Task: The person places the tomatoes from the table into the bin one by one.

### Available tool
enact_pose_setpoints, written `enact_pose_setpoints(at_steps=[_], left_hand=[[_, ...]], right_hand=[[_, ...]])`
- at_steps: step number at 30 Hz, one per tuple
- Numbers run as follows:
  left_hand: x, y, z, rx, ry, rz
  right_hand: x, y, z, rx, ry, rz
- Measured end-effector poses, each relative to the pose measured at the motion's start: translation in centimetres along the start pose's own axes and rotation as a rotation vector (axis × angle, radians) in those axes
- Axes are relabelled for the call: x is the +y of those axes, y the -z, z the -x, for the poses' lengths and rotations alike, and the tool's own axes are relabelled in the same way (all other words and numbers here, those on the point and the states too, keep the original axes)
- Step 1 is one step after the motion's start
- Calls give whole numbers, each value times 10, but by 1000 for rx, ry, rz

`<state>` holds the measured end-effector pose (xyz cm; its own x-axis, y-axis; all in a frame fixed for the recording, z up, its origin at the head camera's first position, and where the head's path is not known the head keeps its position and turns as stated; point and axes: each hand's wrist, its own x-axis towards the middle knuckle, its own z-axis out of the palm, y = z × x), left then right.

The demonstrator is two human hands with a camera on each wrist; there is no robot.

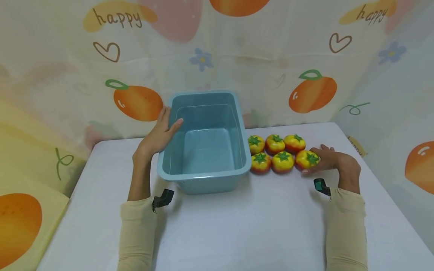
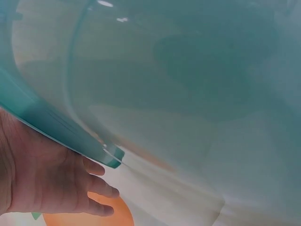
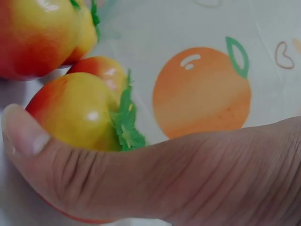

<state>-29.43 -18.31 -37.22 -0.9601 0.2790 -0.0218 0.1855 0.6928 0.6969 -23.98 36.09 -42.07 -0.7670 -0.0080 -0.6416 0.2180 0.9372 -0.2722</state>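
A light-blue plastic bin point(image 1: 205, 184) stands on the white table. My left hand point(image 1: 157, 137) rests at its left rim, thumb over the rim and the other fingers outside. In the left wrist view those fingers point(image 2: 101, 181) are straight and loosely spread below the rim. Right of the bin, several yellow-and-red toy tomatoes with green leafy tops sit in two rows. With thumb and fingers, my right hand point(image 1: 327, 160) holds the front-row tomato at the right end point(image 1: 307, 159). The thumb point(image 3: 28, 132) lies across that tomato's near side in the right wrist view; the other fingers are hidden there.
Beside the held tomato are the front-middle tomato point(image 1: 283, 162) and the back-right one point(image 1: 294, 143). The front-left tomato point(image 1: 260, 163) sits against the bin's right side. A fruit-printed cloth point(image 1: 257, 86) hangs behind the table point(image 1: 264, 226).
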Motion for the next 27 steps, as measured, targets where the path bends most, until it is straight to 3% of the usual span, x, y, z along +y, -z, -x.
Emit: enact_pose_setpoints(at_steps=[5, 12, 20, 27], left_hand=[[0, -2, 0, 6, -7, 8], [-2, -3, 0, 6, -17, 15], [-2, -1, -1, 10, -42, 28], [-1, -1, -1, 11, -74, 57]], right_hand=[[3, 5, 10, -9, -9, 51], [6, 14, 26, 8, 7, 39], [1, 25, 40, 108, 108, 50], [-15, 37, 53, 253, 253, 31]])
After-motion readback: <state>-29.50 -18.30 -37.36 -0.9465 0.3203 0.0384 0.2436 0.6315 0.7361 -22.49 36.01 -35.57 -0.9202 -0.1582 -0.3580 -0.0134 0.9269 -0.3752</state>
